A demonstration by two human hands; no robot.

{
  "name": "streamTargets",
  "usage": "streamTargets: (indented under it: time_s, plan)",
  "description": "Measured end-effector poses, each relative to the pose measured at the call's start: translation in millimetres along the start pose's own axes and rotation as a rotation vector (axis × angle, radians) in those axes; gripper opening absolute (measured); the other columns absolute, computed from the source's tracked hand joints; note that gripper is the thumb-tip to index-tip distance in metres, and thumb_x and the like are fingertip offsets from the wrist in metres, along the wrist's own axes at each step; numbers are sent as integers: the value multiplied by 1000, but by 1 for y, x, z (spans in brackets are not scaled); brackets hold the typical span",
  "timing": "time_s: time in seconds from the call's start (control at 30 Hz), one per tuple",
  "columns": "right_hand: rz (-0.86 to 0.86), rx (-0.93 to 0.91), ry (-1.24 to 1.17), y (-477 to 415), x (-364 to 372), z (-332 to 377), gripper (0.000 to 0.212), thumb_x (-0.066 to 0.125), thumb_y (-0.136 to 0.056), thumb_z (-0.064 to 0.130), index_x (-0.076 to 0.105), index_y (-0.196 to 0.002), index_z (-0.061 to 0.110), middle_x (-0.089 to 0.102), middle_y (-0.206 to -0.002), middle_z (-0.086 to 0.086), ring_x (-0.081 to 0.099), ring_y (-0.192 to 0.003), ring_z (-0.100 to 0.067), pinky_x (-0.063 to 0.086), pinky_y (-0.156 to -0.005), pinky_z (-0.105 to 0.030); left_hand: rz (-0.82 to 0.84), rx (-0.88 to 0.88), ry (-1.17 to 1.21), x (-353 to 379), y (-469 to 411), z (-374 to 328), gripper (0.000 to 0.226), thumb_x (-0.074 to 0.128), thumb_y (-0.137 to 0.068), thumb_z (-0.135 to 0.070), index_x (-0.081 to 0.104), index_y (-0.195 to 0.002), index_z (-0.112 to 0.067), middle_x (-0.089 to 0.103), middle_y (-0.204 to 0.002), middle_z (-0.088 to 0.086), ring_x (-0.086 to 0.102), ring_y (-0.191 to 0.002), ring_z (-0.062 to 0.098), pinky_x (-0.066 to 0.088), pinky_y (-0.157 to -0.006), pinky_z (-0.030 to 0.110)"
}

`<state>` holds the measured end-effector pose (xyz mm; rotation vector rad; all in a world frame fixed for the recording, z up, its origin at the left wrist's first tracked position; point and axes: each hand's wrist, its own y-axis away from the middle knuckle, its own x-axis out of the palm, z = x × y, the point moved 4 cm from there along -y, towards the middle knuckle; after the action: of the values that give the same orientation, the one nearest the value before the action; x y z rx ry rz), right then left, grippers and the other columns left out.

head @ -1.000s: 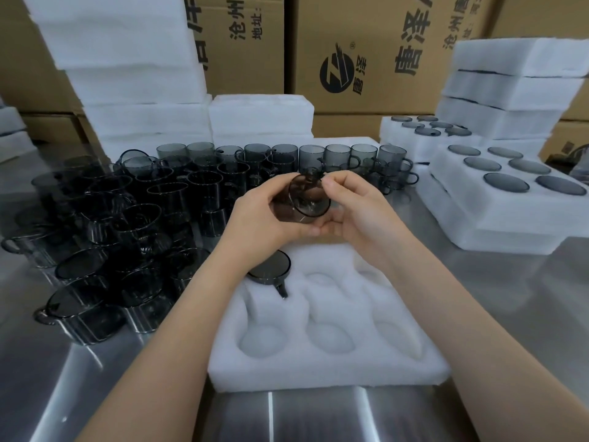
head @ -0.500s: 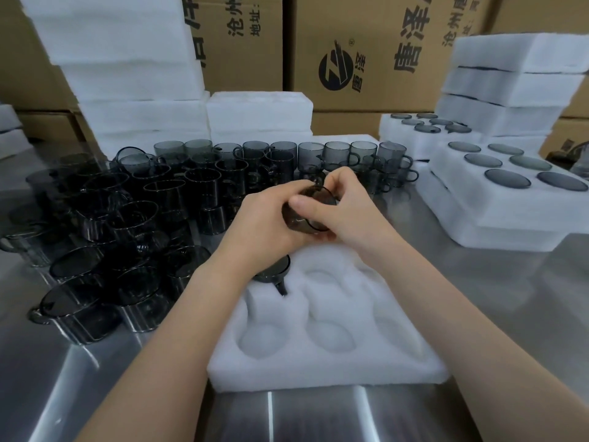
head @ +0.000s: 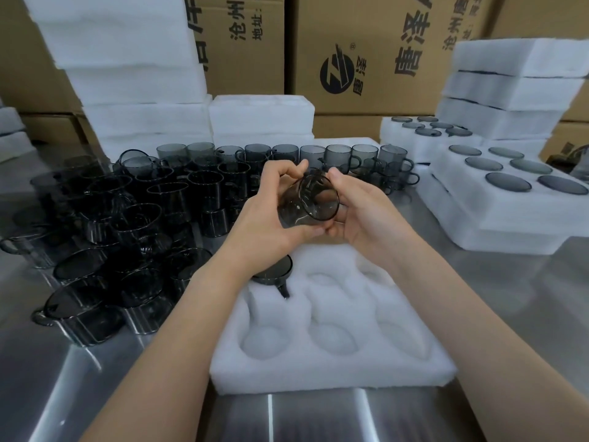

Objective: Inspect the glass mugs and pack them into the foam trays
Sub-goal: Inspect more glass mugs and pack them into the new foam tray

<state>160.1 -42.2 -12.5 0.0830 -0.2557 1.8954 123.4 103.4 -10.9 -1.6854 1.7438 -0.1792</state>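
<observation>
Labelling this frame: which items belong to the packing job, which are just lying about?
Job: smoky grey glass mug; left hand; right hand; white pocketed foam tray; loose grey glass mugs.
Lying about: brown printed cardboard boxes; white foam slab stacks.

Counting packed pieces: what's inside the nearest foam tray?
One dark glass mug sits in the foam tray's far-left pocket, partly covered by the left wrist. Other visible pockets are empty.
</observation>
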Motion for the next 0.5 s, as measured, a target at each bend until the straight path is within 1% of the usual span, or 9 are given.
streamTargets:
  time_s: [0.07, 0.17, 0.2, 0.23, 0.3, 0.33, 0.37, 0.43, 0.5]
  plan:
    - [-22, 3, 1, 0, -2, -1, 28, 61, -93, 37, 64, -101, 10, 63, -86, -11, 54, -63, -20, 47, -49, -24, 37, 6, -24, 0, 0, 0, 63, 82, -70, -20, 36, -109, -39, 42, -149, -15, 46, -128, -7, 39, -111, 30]
    - [-15, 30, -15, -1, -4, -3, 27, 62, -91, 39, 70, -96, 14, 68, -89, -8, 58, -71, -21, 48, -56, -26, 69, 45, -59, 1, 0, -2, 66, 80, -77, -8, 39, -123, -32, 37, -136, -34, 49, -124, -2, 41, -108, 29]
    - [-4, 40, -22, -2, -4, -3, 26, 63, -90, 40, 73, -95, 16, 68, -91, -7, 58, -73, -20, 47, -60, -28, 65, 67, -69, 0, 0, -4, 69, 79, -77, -4, 41, -130, -28, 40, -134, -32, 50, -123, 1, 41, -107, 26]
    - [8, 45, -36, -2, -4, -2, 24, 65, -86, 40, 75, -93, 18, 67, -90, -6, 57, -71, -19, 45, -61, -27, 57, 87, -75, 0, 0, -5, 71, 78, -78, -2, 42, -133, -30, 43, -136, -26, 49, -126, 4, 41, -107, 25]
    - [13, 46, -103, -3, -5, -2, 19, 67, -79, 36, 77, -85, 21, 63, -80, -1, 50, -57, -11, 40, -51, -20, 39, 97, -81, 0, 0, -6, 74, 74, -80, 1, 41, -129, -43, 43, -143, -13, 45, -135, 14, 41, -109, 32]
    - [12, 42, -151, -4, -6, -2, 15, 68, -77, 32, 77, -81, 22, 59, -74, 0, 46, -51, -8, 38, -47, -17, 39, 72, -55, 0, 0, -5, 74, 72, -82, 2, 41, -130, -45, 42, -145, -13, 47, -135, 17, 45, -106, 33]
    - [12, 30, -194, -4, -6, -2, 11, 68, -76, 29, 76, -79, 21, 55, -71, 1, 43, -49, -7, 36, -45, -17, 47, 26, 7, 0, -1, -4, 75, 69, -83, 3, 39, -134, -43, 43, -143, -14, 54, -128, 17, 49, -99, 29]
    - [4, -31, -224, -5, -7, -2, 8, 67, -76, 25, 74, -78, 21, 54, -68, 2, 41, -47, -7, 35, -43, -17, 54, -97, 149, -1, -2, 0, 77, 64, -85, 7, 34, -141, -36, 53, -137, -8, 68, -105, 14, 53, -83, 22]
    - [-8, -132, -210, -5, -5, 0, 9, 66, -76, 24, 73, -79, 20, 60, -69, 2, 43, -48, -8, 37, -43, -19, 51, -240, 307, -4, -3, 4, 63, 62, -84, 2, 44, -138, -26, 65, -127, 2, 70, -98, 15, 55, -82, 26]
